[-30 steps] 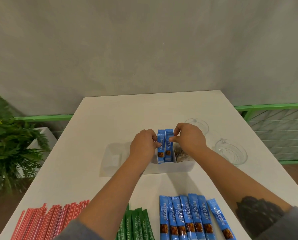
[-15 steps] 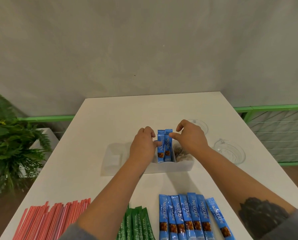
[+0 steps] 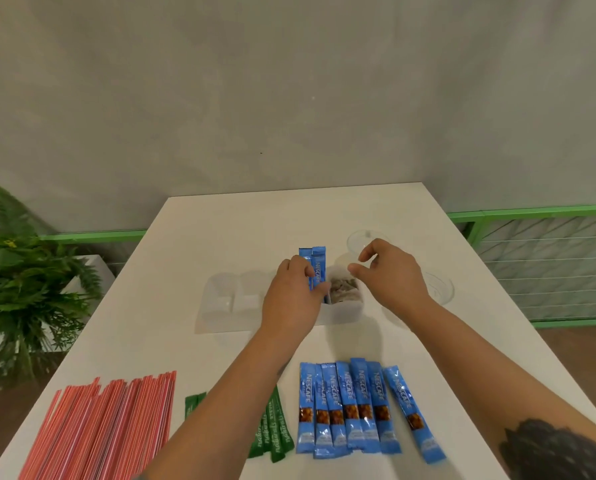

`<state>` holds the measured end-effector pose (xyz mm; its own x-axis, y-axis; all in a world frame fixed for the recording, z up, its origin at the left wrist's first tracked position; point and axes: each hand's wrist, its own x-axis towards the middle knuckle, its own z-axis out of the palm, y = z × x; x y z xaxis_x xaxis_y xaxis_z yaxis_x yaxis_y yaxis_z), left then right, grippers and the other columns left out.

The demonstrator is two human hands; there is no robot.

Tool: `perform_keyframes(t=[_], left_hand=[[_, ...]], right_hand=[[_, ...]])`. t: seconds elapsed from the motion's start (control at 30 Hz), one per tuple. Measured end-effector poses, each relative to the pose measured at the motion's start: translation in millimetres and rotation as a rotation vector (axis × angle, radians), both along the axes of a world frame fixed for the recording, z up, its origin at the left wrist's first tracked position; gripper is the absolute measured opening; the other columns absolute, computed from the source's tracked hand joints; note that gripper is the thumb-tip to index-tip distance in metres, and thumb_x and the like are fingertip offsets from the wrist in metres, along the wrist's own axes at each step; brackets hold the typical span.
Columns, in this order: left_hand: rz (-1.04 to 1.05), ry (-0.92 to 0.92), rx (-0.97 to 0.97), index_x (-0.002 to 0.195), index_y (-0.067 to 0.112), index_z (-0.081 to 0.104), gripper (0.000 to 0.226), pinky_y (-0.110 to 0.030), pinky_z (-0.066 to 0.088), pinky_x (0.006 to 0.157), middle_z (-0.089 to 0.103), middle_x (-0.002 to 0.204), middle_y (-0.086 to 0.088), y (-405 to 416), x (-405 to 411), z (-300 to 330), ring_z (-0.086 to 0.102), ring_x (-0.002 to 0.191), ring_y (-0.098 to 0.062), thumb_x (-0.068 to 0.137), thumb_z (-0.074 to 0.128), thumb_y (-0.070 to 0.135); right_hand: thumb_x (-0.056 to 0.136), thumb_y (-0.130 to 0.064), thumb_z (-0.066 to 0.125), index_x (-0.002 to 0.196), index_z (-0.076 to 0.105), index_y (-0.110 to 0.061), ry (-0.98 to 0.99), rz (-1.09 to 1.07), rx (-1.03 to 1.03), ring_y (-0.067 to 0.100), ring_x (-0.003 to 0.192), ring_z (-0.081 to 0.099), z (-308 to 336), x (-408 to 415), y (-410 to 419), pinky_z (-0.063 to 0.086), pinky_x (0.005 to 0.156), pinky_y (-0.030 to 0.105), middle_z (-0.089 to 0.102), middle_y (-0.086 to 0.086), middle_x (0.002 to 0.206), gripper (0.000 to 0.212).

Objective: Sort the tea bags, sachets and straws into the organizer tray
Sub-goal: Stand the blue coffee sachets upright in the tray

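A clear organizer tray stands mid-table. Two blue Nescafe sachets stand upright in one of its compartments, and my left hand grips them at their base. To their right, a compartment holds tea bags. My right hand hovers just right of the sachets, fingers spread and holding nothing. Near me lie a row of several blue sachets, green sachets partly hidden by my left forearm, and a bundle of red straws.
Two clear round lids rest on the white table: one behind my right hand, one to its right. A potted fern stands left of the table, a green railing to the right.
My right hand let go of the upright blue sachets and drew away to the right, fingers opening. My left hand stays on the sachets.
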<state>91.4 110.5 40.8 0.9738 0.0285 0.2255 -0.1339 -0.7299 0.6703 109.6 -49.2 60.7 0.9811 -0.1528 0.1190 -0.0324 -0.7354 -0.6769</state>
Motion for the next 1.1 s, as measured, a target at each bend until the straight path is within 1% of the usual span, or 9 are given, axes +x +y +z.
perform_keyframes(t=[0.1, 0.23, 0.3, 0.47, 0.53, 0.67, 0.83, 0.93, 1.1], left_hand=[[-0.016, 0.02, 0.005, 0.092, 0.02, 0.044, 0.021, -0.03, 0.044, 0.074, 0.045, 0.093, 0.005, -13.5, -17.2, -1.1, 0.051, 0.083, -0.016, 0.086, 0.063, 0.027], [-0.046, 0.078, 0.038, 0.097, 0.016, 0.049, 0.022, -0.032, 0.046, 0.076, 0.048, 0.093, 0.003, -25.1, -32.7, -9.5, 0.054, 0.084, -0.018, 0.084, 0.065, 0.024], [-0.074, 0.123, 0.057, 0.099, 0.015, 0.05, 0.025, -0.033, 0.047, 0.077, 0.051, 0.093, 0.0, -31.0, -40.9, -15.1, 0.055, 0.085, -0.019, 0.083, 0.067, 0.025], [-0.112, 0.338, 0.149, 0.108, 0.013, 0.053, 0.036, -0.034, 0.048, 0.083, 0.058, 0.106, -0.006, -42.6, -58.4, -26.6, 0.058, 0.096, -0.022, 0.082, 0.069, 0.03], [-0.114, 0.412, 0.187, 0.112, 0.012, 0.053, 0.04, -0.033, 0.048, 0.084, 0.06, 0.111, -0.008, -46.4, -63.6, -30.2, 0.058, 0.1, -0.023, 0.08, 0.07, 0.03], [-0.084, 0.506, 0.293, 0.116, 0.009, 0.051, 0.048, -0.035, 0.049, 0.087, 0.059, 0.116, -0.009, -55.8, -71.1, -35.1, 0.056, 0.107, -0.024, 0.078, 0.073, 0.027], [-0.046, 0.524, 0.362, 0.115, 0.007, 0.049, 0.053, -0.03, 0.044, 0.08, 0.058, 0.116, -0.01, -64.1, -76.2, -39.3, 0.055, 0.108, -0.025, 0.076, 0.076, 0.029], [-0.015, 0.508, 0.344, 0.114, 0.007, 0.049, 0.052, -0.028, 0.043, 0.076, 0.058, 0.114, -0.01, -66.2, -78.1, -40.7, 0.056, 0.105, -0.025, 0.075, 0.076, 0.029], [0.029, 0.52, 0.306, 0.115, 0.008, 0.047, 0.055, -0.03, 0.046, 0.076, 0.058, 0.113, -0.011, -71.3, -79.2, -37.7, 0.057, 0.103, -0.025, 0.073, 0.077, 0.025]], right_hand=[[0.082, -0.034, 0.067, 0.089, 0.054, -0.023, 0.017, 0.007, 0.02, 0.004, 0.061, 0.048, -2.6, -16.7, -11.8, 0.035, 0.053, 0.021, 0.051, -0.009, 0.066, 0.019], [0.081, -0.033, 0.067, 0.09, 0.055, -0.022, 0.061, 0.013, 0.029, 0.014, 0.063, 0.055, -11.0, -35.4, -24.1, 0.039, 0.055, 0.027, 0.057, -0.002, 0.065, 0.019], [0.081, -0.034, 0.067, 0.09, 0.055, -0.022, 0.084, 0.013, 0.017, 0.015, 0.063, 0.056, -15.8, -45.4, -30.4, 0.039, 0.055, 0.027, 0.059, -0.001, 0.066, 0.019], [0.08, -0.034, 0.068, 0.092, 0.056, -0.023, 0.129, 0.018, -0.02, 0.01, 0.061, 0.053, -27.7, -66.1, -41.5, 0.037, 0.053, 0.025, 0.057, -0.005, 0.066, 0.02], [0.08, -0.034, 0.068, 0.092, 0.056, -0.022, 0.142, 0.02, -0.019, 0.013, 0.064, 0.055, -30.4, -72.2, -45.0, 0.039, 0.056, 0.028, 0.056, -0.005, 0.066, 0.021], [0.08, -0.033, 0.068, 0.092, 0.056, -0.023, 0.152, 0.027, -0.005, 0.015, 0.069, 0.056, -31.6, -81.7, -52.4, 0.04, 0.062, 0.029, 0.056, -0.005, 0.067, 0.02], [0.081, -0.034, 0.066, 0.093, 0.056, -0.023, 0.142, 0.031, 0.001, 0.014, 0.068, 0.055, -31.3, -88.9, -61.6, 0.038, 0.061, 0.028, 0.057, -0.004, 0.066, 0.019], [0.081, -0.035, 0.066, 0.094, 0.057, -0.023, 0.151, 0.028, 0.011, 0.013, 0.069, 0.055, -32.9, -91.9, -67.0, 0.038, 0.06, 0.028, 0.058, -0.003, 0.068, 0.019], [0.08, -0.034, 0.068, 0.091, 0.055, -0.023, 0.216, 0.038, -0.024, 0.015, 0.074, 0.056, -37.8, -97.1, -69.7, 0.04, 0.063, 0.027, 0.055, -0.006, 0.07, 0.02]])
